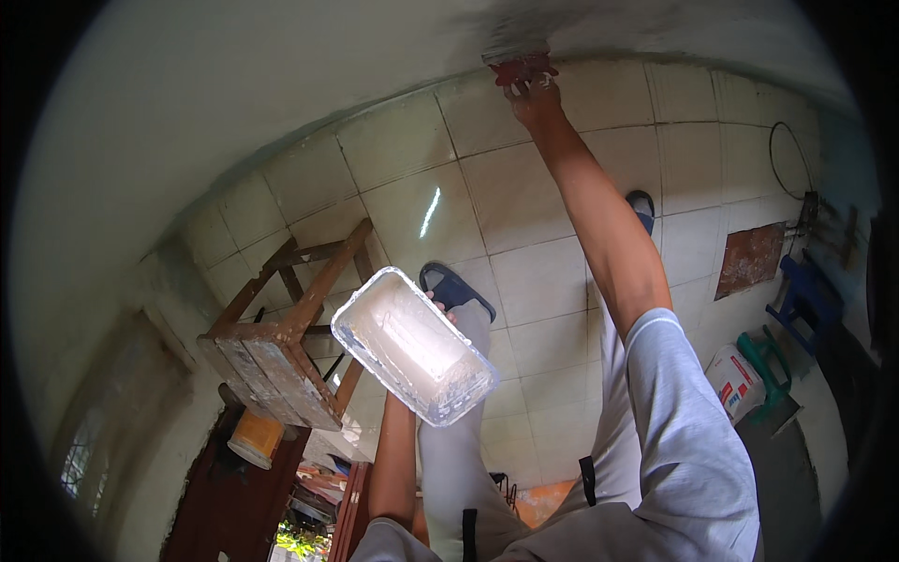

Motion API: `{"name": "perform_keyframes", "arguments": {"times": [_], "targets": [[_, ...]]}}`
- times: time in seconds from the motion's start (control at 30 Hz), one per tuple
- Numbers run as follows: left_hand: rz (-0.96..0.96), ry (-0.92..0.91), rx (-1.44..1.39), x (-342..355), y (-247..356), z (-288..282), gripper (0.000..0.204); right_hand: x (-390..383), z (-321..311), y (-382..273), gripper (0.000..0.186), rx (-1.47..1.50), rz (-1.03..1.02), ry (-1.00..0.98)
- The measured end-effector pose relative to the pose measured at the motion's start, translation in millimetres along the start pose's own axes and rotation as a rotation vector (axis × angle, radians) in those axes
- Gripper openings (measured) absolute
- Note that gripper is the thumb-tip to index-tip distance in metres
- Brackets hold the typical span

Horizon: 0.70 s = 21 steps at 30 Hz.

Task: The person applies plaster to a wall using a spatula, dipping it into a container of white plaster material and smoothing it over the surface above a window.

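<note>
My left hand (pixel 438 304) is closed around the far side of a rectangular plastic tub (pixel 345 330); only its fingertips show past the rim. White paste (pixel 412 342) coats the tub's bottom and smears its walls. At the end of my outstretched arm, my right hand (pixel 537 99) is closed on a wide scraper with a red handle (pixel 521 69). The scraper's blade (pixel 496 57) lies against the lower part of the pale wall (pixel 375 47), near a darker grey patch. Part of the red handle is hidden by my fingers.
A paint-spattered wooden stool (pixel 272 365) stands to the left, close to the tub. My sandaled feet rest on the tiled floor (pixel 524 197). To the right are a blue plastic stool (pixel 807 298), a white bag (pixel 735 379) and a green plastic object (pixel 770 363). A yellow bucket (pixel 255 438) sits at lower left.
</note>
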<state>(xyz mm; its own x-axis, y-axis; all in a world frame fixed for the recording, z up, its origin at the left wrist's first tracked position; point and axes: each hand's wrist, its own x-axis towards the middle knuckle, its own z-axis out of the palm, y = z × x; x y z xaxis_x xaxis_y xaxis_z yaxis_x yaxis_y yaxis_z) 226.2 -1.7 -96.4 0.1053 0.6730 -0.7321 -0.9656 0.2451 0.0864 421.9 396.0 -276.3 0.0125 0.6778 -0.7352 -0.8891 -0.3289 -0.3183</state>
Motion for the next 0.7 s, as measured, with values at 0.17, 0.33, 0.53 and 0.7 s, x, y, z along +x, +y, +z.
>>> {"name": "perform_keyframes", "arguments": {"times": [0.17, 0.33, 0.53, 0.7], "targets": [[-0.02, -0.125, 0.012, 5, -4, 23, 0.073, -88, 39, -27, 0.024, 0.016, -0.079, -0.224], [0.005, -0.029, 0.115, 0, -10, 52, 0.071, -183, 94, -65, 0.023, 0.039, -0.104, -0.188], [0.006, -0.263, -0.054, -5, -18, 64, 0.071, -229, 78, -84, 0.027, 0.017, -0.244, -0.31], [0.053, -0.097, 0.029, -5, -15, 56, 0.069, -118, -25, -21, 0.028, 0.018, -0.16, -0.141]]}}
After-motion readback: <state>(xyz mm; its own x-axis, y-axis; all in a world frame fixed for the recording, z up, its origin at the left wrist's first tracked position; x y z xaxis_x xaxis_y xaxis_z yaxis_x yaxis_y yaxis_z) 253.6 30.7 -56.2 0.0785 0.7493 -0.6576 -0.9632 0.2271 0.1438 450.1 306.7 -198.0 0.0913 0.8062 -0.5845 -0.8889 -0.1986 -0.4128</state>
